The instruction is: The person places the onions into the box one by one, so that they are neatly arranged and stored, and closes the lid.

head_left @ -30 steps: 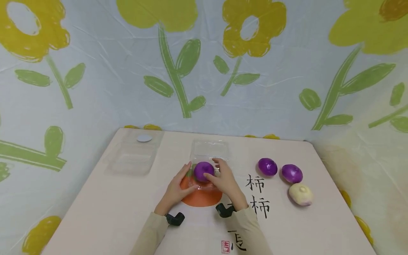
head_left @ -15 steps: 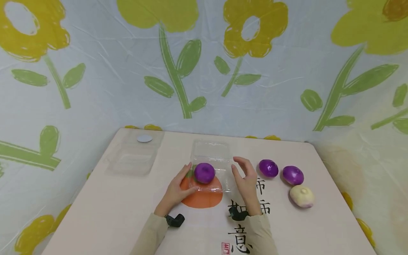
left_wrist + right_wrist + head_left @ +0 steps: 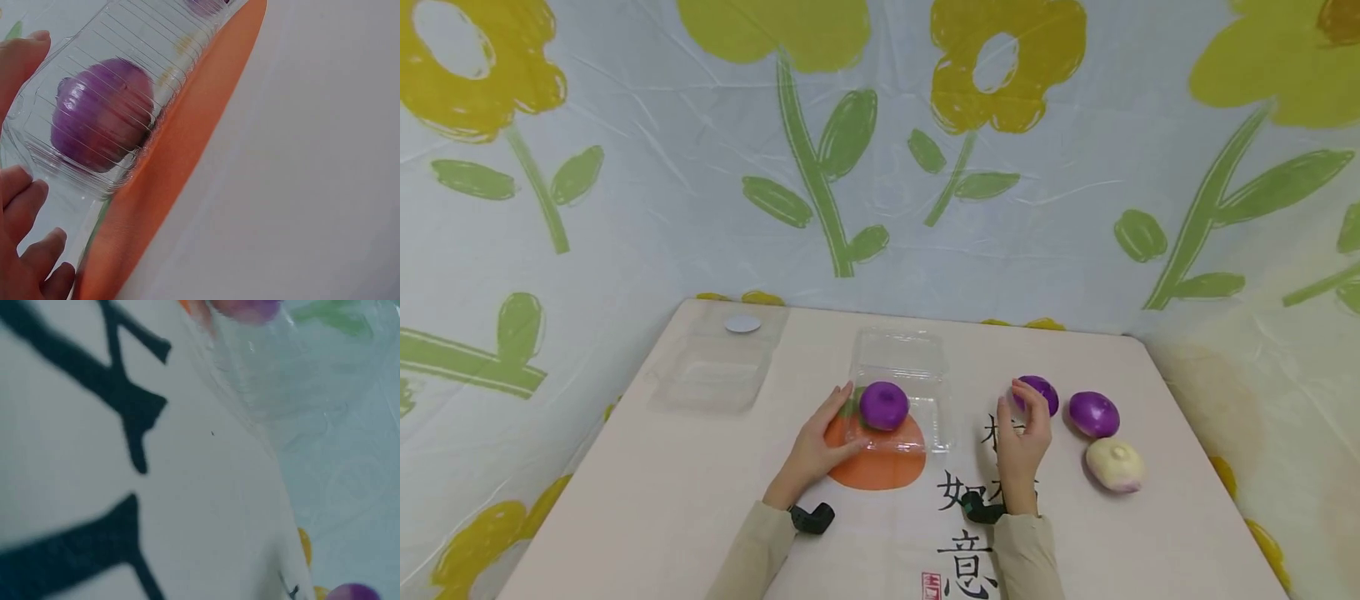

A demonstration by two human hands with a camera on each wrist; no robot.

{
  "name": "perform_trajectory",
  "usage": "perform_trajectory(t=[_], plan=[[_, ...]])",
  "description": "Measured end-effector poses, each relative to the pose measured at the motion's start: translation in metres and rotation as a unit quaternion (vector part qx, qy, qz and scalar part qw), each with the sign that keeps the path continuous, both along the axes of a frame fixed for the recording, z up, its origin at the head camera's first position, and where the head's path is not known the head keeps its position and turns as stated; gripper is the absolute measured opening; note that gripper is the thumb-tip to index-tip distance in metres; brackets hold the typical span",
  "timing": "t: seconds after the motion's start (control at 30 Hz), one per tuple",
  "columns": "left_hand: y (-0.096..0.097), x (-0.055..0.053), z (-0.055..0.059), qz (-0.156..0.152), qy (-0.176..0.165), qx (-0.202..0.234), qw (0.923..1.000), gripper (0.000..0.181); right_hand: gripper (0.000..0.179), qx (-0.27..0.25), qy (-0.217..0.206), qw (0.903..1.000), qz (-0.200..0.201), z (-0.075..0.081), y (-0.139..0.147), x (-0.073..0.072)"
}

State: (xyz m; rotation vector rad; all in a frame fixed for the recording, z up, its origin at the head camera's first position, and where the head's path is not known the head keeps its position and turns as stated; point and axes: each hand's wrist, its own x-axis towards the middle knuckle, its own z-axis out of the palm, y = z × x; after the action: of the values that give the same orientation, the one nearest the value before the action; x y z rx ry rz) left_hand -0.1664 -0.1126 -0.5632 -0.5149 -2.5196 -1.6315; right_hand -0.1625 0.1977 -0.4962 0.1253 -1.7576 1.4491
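Observation:
A clear plastic clamshell box point(image 3: 936, 421) stands with its lid folded back, one purple turnip point(image 3: 883, 406) inside on the left. My left hand point(image 3: 814, 450) spans the box's near left corner, its fingers along the left side and thumb at the front edge; in the left wrist view its fingertips point(image 3: 37, 253) show beside the ribbed wall. My right hand point(image 3: 1024, 446) is raised with curved fingers and nothing in them, in front of a second purple turnip point(image 3: 1049, 393), which it partly hides. Whether it touches that turnip I cannot tell. In the right wrist view the hand is unseen.
Right of my right hand lie another purple turnip point(image 3: 1093, 414) and a cream one tinged purple point(image 3: 1115, 465). A second clear box point(image 3: 711, 375) with a white oval label point(image 3: 742, 323) stands at the back left. The tablecloth point(image 3: 647, 500) bears printed characters and orange fruit.
My right hand has let go of the turnip in the box and moved right, out of the box to the loose turnips. My left hand has stayed at the box.

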Motion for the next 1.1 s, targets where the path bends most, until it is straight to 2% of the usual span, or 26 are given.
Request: perform_trajectory(t=[0.13, 0.27, 0.5, 0.7, 0.77, 0.93, 1.1], plan=[[-0.001, -0.001, -0.001, 0.0, 0.0, -0.002, 1.0, 0.09, 0.028, 0.022, 0.012, 0.9987, -0.044, -0.006, 0.004, -0.001], [0.0, -0.001, -0.001, -0.002, 0.0, -0.002, 1.0, 0.09, 0.04, 0.013, -0.021, 0.9971, -0.073, -0.009, 0.009, 0.001], [0.0, -0.002, -0.002, -0.002, 0.008, 0.001, 1.0, 0.089, 0.068, -0.025, -0.13, 0.9893, -0.062, -0.015, 0.014, 0.003], [-0.001, -0.002, -0.002, -0.005, 0.004, 0.0, 1.0, 0.09, 0.083, -0.03, -0.215, 0.9739, -0.067, -0.049, 0.033, -0.014], [-0.001, -0.002, -0.002, -0.006, 0.008, -0.001, 0.9999, 0.09, 0.084, -0.036, -0.227, 0.9709, -0.066, -0.054, 0.038, -0.018], [0.0, -0.002, -0.003, -0.003, 0.016, -0.003, 0.9999, 0.09, 0.085, -0.063, -0.239, 0.967, -0.063, -0.053, 0.043, -0.025], [-0.001, -0.001, -0.002, -0.001, 0.007, -0.002, 1.0, 0.09, 0.086, -0.079, -0.258, 0.9607, -0.065, -0.052, 0.048, -0.032]])
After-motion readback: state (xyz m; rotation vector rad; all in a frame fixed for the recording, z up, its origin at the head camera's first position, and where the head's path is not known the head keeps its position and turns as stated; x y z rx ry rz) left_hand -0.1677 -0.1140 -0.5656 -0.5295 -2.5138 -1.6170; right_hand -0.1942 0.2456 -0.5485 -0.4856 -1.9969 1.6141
